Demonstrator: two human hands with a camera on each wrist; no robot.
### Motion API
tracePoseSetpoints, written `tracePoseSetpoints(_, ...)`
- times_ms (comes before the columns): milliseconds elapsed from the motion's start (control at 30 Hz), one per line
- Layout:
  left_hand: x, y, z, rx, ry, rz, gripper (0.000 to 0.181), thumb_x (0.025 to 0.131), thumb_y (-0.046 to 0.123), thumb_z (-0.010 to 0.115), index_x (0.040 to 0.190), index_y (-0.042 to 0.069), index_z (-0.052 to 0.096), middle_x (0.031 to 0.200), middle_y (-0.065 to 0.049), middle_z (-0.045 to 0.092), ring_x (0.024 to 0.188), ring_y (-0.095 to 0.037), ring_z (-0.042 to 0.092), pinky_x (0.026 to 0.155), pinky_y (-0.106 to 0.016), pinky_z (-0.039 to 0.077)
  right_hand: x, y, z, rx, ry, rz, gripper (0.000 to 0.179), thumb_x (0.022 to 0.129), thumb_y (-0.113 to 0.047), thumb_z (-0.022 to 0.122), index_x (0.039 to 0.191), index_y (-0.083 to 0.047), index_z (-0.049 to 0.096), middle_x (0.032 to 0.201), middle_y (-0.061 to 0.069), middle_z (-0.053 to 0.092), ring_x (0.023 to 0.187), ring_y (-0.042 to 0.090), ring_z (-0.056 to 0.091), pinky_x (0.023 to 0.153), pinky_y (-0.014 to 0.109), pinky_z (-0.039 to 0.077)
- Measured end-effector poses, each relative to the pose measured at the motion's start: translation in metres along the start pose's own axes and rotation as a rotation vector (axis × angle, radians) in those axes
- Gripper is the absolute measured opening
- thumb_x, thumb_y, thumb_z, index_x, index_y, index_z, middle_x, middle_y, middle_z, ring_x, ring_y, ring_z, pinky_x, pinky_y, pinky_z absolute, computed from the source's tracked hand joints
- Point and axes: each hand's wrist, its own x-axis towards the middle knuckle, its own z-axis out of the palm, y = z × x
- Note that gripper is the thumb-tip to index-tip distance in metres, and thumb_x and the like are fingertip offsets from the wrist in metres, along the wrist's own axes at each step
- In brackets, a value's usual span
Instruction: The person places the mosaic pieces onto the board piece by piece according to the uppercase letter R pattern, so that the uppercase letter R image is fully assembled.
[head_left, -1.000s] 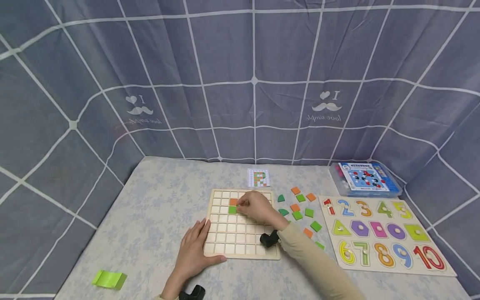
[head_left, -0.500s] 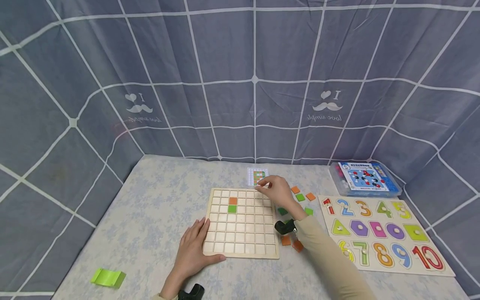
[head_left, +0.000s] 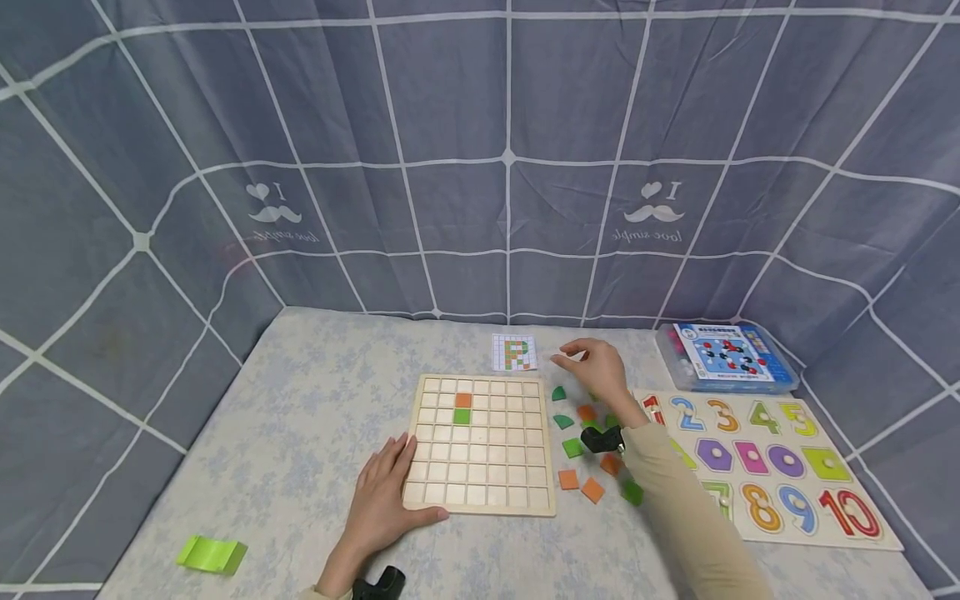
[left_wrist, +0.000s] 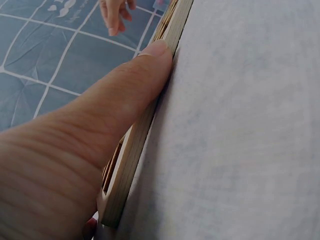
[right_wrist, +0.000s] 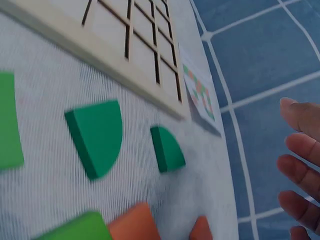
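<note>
A wooden grid board lies on the table, with an orange square tile directly behind a green square tile. My left hand rests at its near left corner, fingers along the left side. In the left wrist view the thumb lies along the board's edge. My right hand hovers beyond the loose tiles, right of a small pattern card. Nothing shows between its loosely bent fingers. Dark green quarter-circle pieces lie beside the board.
Several orange tiles and green tiles are scattered right of the board, partly under the right forearm. Farther right are a number-and-shape puzzle and a clear-blue box. A bright green curved block sits at the front left.
My right hand has moved from the two tiles on the board, past the pattern card's corner, to the right above the table. The left hand has stayed at the board's corner.
</note>
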Motion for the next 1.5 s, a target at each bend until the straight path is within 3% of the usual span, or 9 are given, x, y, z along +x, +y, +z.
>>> tracePoseSetpoints(200,0.001,0.0,0.0,0.017,0.011,0.011,0.112,0.063,0.063,0.077,0.145,0.0,0.036,0.148,-0.019,0.032,0.137,-0.038,0.021,0.106,-0.056,0.018,0.0,0.017,-0.007,-0.071,-0.011,0.069,0.034,0.081,-0.034,0.076,0.098,-0.005,0.075,0.09,0.007,0.071,0.069,0.021,0.058,0.059,0.036,0.046)
tracePoseSetpoints(333,0.001,0.0,-0.001,0.019,0.008,0.016,0.112,0.064,0.064,0.077,0.146,-0.001,0.036,0.148,-0.02,0.032,0.137,-0.038,0.021,0.106,-0.056,0.018,-0.002,0.023,-0.011,-0.102,-0.053,0.136,0.037,0.08,-0.035,0.077,0.1,-0.004,0.074,0.095,0.01,0.07,0.081,0.026,0.062,0.069,0.041,0.048)
tracePoseSetpoints(467,0.001,0.001,-0.001,0.022,0.002,0.018,0.112,0.064,0.064,0.076,0.146,-0.001,0.035,0.148,-0.02,0.032,0.137,-0.039,0.021,0.106,-0.057,0.018,-0.004,0.028,-0.014,-0.117,-0.098,0.177,0.039,0.08,-0.035,0.077,0.102,-0.002,0.073,0.097,0.013,0.069,0.083,0.029,0.062,0.071,0.043,0.048)
tracePoseSetpoints(900,0.0,0.001,0.0,0.01,-0.02,-0.012,0.113,0.064,0.065,0.076,0.147,0.001,0.033,0.15,-0.019,0.029,0.138,-0.038,0.018,0.107,-0.056,0.016,-0.008,0.036,-0.015,-0.235,-0.172,0.258,0.038,0.079,-0.039,0.077,0.092,-0.004,0.068,0.079,0.004,0.063,0.074,0.025,0.057,0.069,0.042,0.043)
tracePoseSetpoints(1500,0.0,-0.001,0.002,-0.007,-0.014,-0.008,0.114,0.063,0.064,0.077,0.147,0.0,0.033,0.15,-0.019,0.029,0.138,-0.039,0.019,0.107,-0.057,0.015,-0.01,0.046,-0.013,-0.249,-0.193,0.293,0.034,0.077,-0.039,0.078,0.09,-0.008,0.072,0.08,0.002,0.067,0.072,0.024,0.06,0.068,0.045,0.047)
